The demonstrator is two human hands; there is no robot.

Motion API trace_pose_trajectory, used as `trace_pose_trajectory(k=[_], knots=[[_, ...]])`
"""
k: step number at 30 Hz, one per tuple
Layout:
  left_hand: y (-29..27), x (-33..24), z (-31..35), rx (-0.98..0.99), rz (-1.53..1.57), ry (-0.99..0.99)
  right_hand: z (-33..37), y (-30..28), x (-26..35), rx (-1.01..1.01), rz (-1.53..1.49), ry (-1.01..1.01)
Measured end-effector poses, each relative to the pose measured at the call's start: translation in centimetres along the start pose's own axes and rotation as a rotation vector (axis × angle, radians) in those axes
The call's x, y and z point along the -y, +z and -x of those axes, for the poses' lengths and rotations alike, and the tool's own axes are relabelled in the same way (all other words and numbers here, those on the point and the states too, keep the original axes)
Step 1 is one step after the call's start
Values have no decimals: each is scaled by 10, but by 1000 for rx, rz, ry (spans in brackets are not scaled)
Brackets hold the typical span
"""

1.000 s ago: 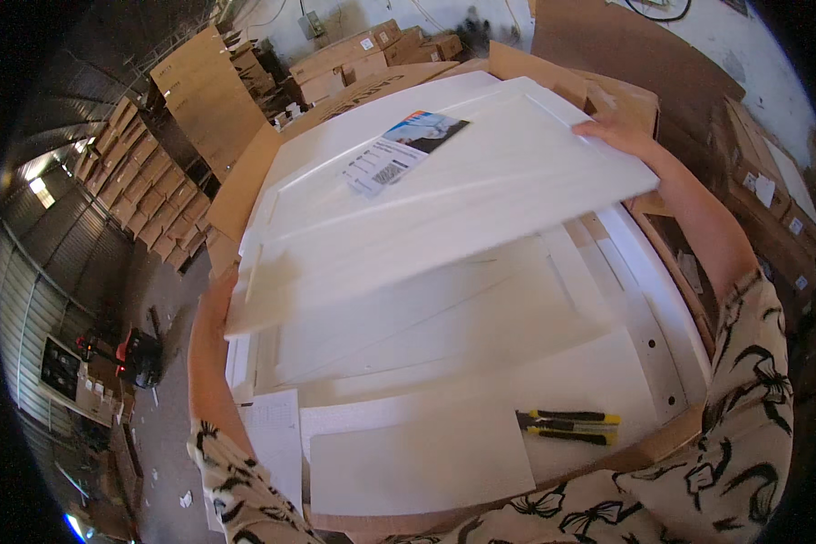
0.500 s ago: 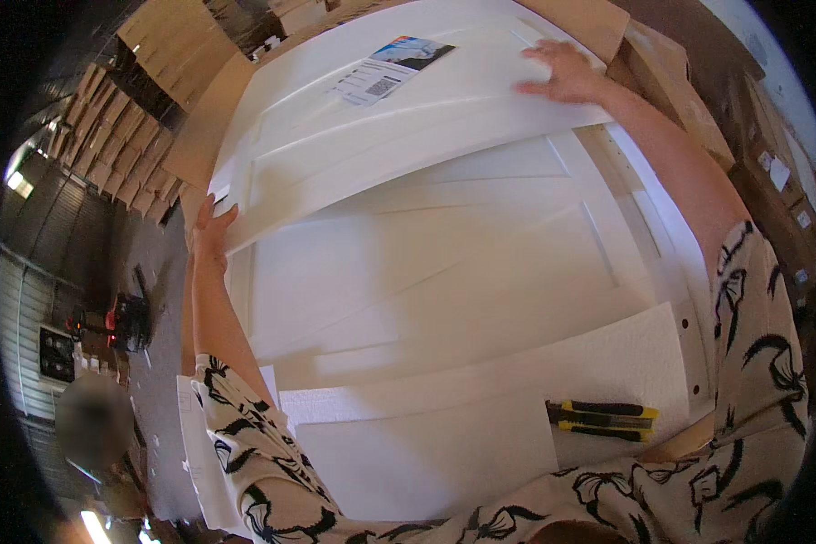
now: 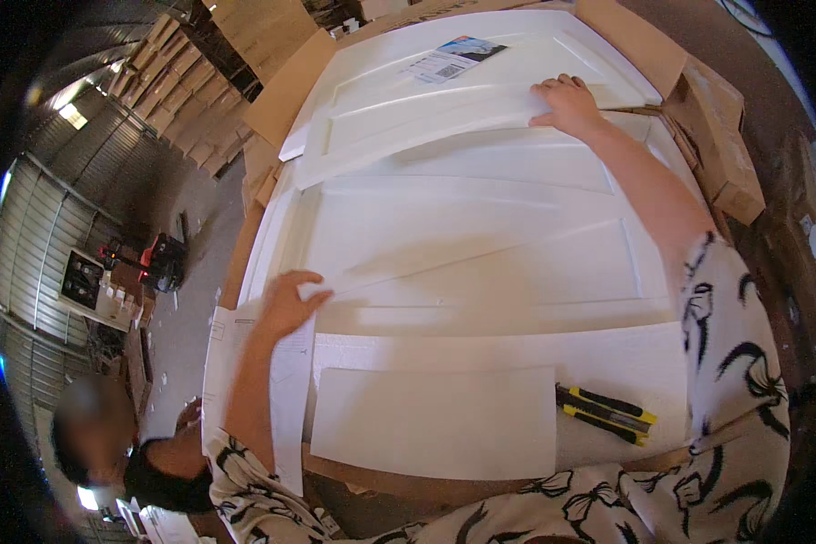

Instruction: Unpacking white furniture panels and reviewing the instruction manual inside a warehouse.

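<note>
A white moulded panel (image 3: 381, 131) lies on top at the far end, its near edge raised above a second white panel (image 3: 480, 218) with raised frame lines. My right hand (image 3: 571, 109) is closed at that near edge, fingers on the upper face and thumb by the rim. My left hand (image 3: 290, 304) hovers over the left side of the lower panel, fingers curved, thumb apart, nothing in it. A printed leaflet (image 3: 453, 62) rests on the upper panel. Near me, a yellow and black cutter-like tool (image 3: 603, 414) lies beside a white sheet (image 3: 435, 417) on white foam (image 3: 626, 363).
Opened cardboard flaps (image 3: 286, 86) surround the panels, with more cardboard (image 3: 725, 136) at the right. A printed paper (image 3: 290, 390) lies by my left forearm. Stacked cartons (image 3: 177, 91) and a red and black machine (image 3: 161, 263) stand beyond. Another person (image 3: 168, 462) is at lower left.
My left hand has let go of the upper panel's left edge and come back toward me. My right hand has drawn its fingers in at the near edge. The view has shifted.
</note>
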State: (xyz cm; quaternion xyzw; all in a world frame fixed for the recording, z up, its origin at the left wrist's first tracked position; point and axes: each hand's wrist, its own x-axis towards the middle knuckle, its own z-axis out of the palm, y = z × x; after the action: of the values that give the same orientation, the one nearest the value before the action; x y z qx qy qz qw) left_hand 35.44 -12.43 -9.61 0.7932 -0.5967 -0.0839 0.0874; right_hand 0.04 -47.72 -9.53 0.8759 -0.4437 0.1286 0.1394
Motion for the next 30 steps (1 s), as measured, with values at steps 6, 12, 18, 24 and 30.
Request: trace_pose_trajectory(k=[6,12,18,24,30], knots=[[32,10,48,135,-184,174,11,18,9,-177,-137,31],[1,-30,52,80,-8,-142,189,-66,-64,440,-52,62],[12,-38,55,14,121,25,277,-102,-56,751,-783,418],[44,-119,61,-98,106,499,303,-84,-58,706,-695,334],[60,-132,68,-105,187,490,309,-81,-63,507,-679,422]])
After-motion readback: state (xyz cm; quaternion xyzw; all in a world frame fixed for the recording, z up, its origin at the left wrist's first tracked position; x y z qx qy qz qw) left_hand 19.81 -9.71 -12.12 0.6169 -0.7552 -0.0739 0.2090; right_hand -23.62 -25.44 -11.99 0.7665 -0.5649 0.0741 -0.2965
